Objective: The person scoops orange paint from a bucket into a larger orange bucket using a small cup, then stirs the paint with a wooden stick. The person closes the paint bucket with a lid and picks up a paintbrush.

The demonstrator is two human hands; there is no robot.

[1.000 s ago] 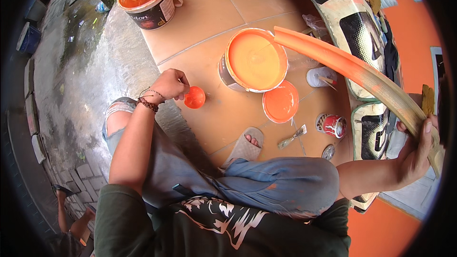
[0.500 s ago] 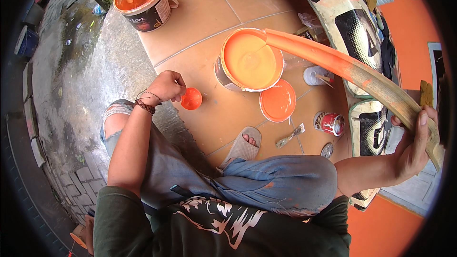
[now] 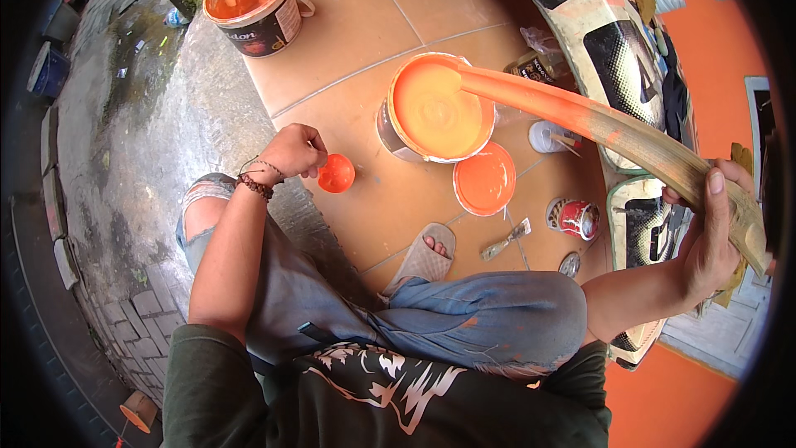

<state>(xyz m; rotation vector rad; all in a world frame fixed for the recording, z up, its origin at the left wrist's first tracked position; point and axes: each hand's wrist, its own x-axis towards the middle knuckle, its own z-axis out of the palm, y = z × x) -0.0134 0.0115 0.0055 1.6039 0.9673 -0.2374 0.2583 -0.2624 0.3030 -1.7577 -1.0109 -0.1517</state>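
Note:
My left hand [image 3: 295,149] grips a small round orange cup [image 3: 337,174] with pinched fingers, above the tiled step's edge. My right hand [image 3: 709,224] is wrapped round the near end of a long curved slat [image 3: 609,124], coated orange along its far part and bare, dull beige near my fingers. The slat's far end reaches over the rim of a large bucket of light orange paint [image 3: 435,116]. Below that bucket lies an orange-smeared round lid [image 3: 484,186].
A second orange paint bucket [image 3: 255,26] holds sticks at back left. Right of me stand a red can [image 3: 576,217], a white cup [image 3: 547,136] and a black-and-white patterned padded piece [image 3: 609,50]. A putty knife [image 3: 506,241] lies near my sandalled foot [image 3: 423,253]. Wet concrete [image 3: 124,158] runs along the left.
My right hand and the slat have shifted slightly left, its far end now further over the bucket. My left hand has barely moved. Another person's legs, earlier at lower left, have left the view.

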